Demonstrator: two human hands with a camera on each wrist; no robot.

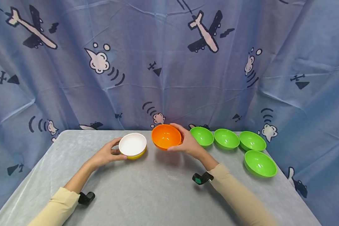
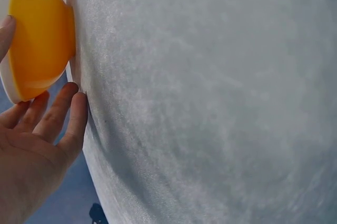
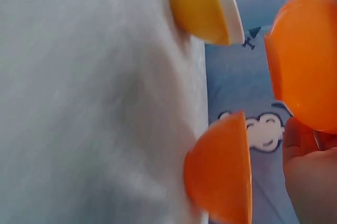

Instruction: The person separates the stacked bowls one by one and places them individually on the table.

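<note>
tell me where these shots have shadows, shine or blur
Head view: glossy highlights on the green bowls, and a soft shadow on the table below the orange bowl; left wrist view: a darker shadow curves across the table beside the left hand; right wrist view: the lower orange bowl looks somewhat blurred, its edges soft.

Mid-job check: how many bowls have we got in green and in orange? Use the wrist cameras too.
Green bowls: 4
Orange bowls: 2 (one in the right hand, one on the table, clear only in the right wrist view)
Total: 6
</note>
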